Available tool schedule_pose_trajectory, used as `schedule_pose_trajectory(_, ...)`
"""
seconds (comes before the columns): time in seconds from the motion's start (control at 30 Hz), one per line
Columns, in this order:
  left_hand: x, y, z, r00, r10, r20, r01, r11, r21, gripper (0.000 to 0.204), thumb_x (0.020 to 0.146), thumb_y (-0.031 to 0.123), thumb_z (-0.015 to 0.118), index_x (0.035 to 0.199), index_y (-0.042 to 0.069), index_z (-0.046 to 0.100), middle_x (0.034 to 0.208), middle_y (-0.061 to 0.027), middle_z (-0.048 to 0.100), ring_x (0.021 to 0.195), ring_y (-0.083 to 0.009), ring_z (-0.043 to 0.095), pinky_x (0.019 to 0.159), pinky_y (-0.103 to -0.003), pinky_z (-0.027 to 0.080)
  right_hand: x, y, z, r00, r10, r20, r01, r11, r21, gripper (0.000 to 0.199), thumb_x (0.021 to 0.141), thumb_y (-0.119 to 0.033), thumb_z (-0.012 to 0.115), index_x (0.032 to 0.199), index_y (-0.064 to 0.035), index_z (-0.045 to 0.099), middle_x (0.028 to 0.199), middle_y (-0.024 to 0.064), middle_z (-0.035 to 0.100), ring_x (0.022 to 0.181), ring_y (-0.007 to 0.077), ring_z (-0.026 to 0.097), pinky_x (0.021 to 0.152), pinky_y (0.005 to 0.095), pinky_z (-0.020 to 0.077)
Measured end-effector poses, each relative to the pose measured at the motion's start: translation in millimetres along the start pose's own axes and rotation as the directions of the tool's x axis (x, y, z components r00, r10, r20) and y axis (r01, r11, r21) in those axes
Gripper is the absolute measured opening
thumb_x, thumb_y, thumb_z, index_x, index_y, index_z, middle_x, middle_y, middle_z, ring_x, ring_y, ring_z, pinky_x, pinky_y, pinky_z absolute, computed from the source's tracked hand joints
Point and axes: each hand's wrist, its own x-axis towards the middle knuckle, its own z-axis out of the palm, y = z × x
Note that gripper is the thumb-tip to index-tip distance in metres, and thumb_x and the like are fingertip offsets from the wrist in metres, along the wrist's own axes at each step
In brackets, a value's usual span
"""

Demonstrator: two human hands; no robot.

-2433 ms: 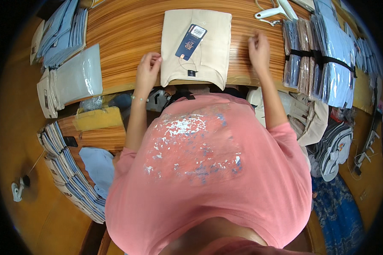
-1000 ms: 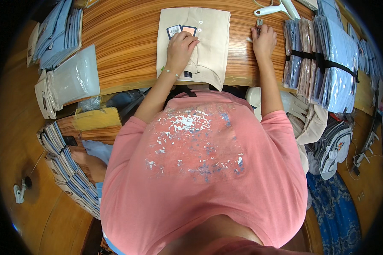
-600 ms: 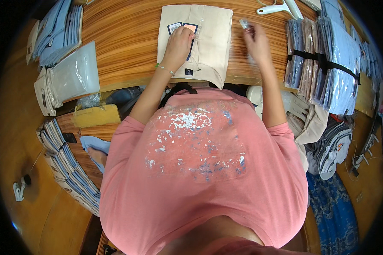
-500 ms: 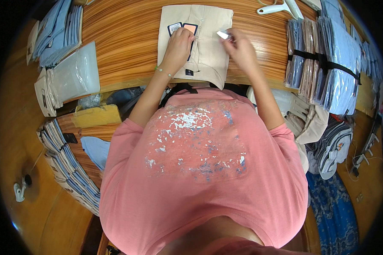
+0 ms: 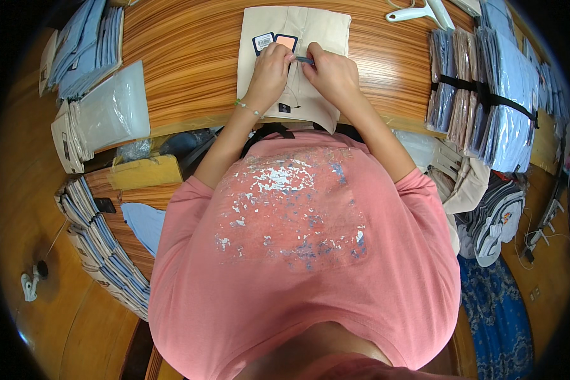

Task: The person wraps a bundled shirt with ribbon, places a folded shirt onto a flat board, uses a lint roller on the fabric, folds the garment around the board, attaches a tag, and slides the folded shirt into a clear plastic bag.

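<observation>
A folded beige garment (image 5: 326, 31) lies on the table in front of me, with a button placket down its middle and a small dark label (image 5: 285, 108) near its lower edge. Two dark-edged hang tags, one white (image 5: 263, 42) and one orange (image 5: 286, 42), rest on its upper left part. My left hand (image 5: 270, 74) is closed in a pinch just below the tags; what its fingertips hold is hidden. Close beside it, my right hand (image 5: 333, 74) pinches a small dark strip (image 5: 304, 60), whose end reaches toward the left fingertips. Both hands are over the garment.
Bagged blue and beige garments (image 5: 510, 95), bound with a black strap, stand at the right. More folded blue shirts (image 5: 85, 50) and a clear plastic bag (image 5: 117, 104) lie at the left. A white-handled tool (image 5: 411, 12) rests at the far right.
My right hand has moved left to meet my left hand over the placket. The white shiny piece at its fingertips no longer shows; a dark strip does. The left hand stays nearly in place.
</observation>
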Motion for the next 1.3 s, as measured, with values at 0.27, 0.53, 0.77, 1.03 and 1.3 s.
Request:
schedule_pose_trajectory(0.27, 0.4, 4.5, -5.4, 0.999, -0.033, -0.014, 0.032, 0.998, -0.053, 0.018, 0.091, 0.01, 0.045, 0.085, -0.006, 0.049, 0.083, -0.0172, 0.052, 0.08, -0.0315, 0.051, 0.075, -0.036, 0.041, 8.7, 5.5, -6.2, 0.993, 0.059, -0.099, -0.054, 0.997, 0.053, 0.023, 0.078, -0.026, 0.058, 0.088, -0.0066, 0.052, 0.069, 0.0116, 0.064, 0.063, 0.0308, 0.063, 0.054, 0.0418, 0.0483)
schedule_pose_trajectory(0.53, 3.2, 11.4, -7.1, 1.0, -0.02, -0.006, 0.019, 0.998, -0.054, 0.018, 0.091, 0.011, 0.046, 0.086, -0.006, 0.05, 0.084, -0.0174, 0.051, 0.079, -0.032, 0.051, 0.075, -0.036, 0.041, 21.0, 8.7, 2.0, 0.989, -0.001, -0.145, -0.001, 1.0, -0.016, 0.022, 0.076, -0.023, 0.058, 0.085, -0.0047, 0.05, 0.07, 0.0125, 0.063, 0.063, 0.031, 0.063, 0.053, 0.0421, 0.0484)
schedule_pose_trajectory(0.77, -1.1, 11.3, -8.8, 0.998, -0.054, -0.037, 0.052, 0.996, -0.07, 0.018, 0.092, 0.012, 0.045, 0.087, -0.005, 0.05, 0.084, -0.0164, 0.052, 0.079, -0.0314, 0.051, 0.074, -0.036, 0.042, 16.8, 9.7, -7.2, 0.995, -0.01, -0.103, 0.011, 1.0, 0.009, 0.022, 0.076, -0.023, 0.058, 0.085, -0.0042, 0.051, 0.072, 0.013, 0.064, 0.064, 0.031, 0.063, 0.054, 0.0415, 0.0489)
schedule_pose_trajectory(1.03, -3.3, 11.1, -5.3, 0.997, -0.071, -0.032, 0.068, 0.994, -0.084, 0.02, 0.093, 0.013, 0.044, 0.087, -0.005, 0.05, 0.084, -0.0161, 0.052, 0.08, -0.0312, 0.051, 0.074, -0.036, 0.042, 23.1, 8.7, -3.4, 0.998, 0.032, -0.055, -0.034, 0.999, -0.035, 0.022, 0.078, -0.025, 0.058, 0.087, -0.0052, 0.052, 0.074, 0.0137, 0.064, 0.068, 0.0312, 0.063, 0.057, 0.0418, 0.0493)
schedule_pose_trajectory(1.3, -43.2, 28.6, -88.4, 0.942, -0.228, 0.247, 0.226, 0.973, 0.037, 0.026, 0.091, 0.019, 0.045, 0.083, -0.004, 0.052, 0.082, -0.0206, 0.051, 0.079, -0.0352, 0.051, 0.072, -0.041, 0.04, 16.2, 93.5, 3.0, 0.947, 0.234, -0.222, -0.08, 0.838, 0.54, 0.039, 0.078, -0.023, 0.065, 0.105, 0.0008, 0.051, 0.091, 0.016, 0.063, 0.082, 0.0251, 0.062, 0.072, 0.0371, 0.0483)
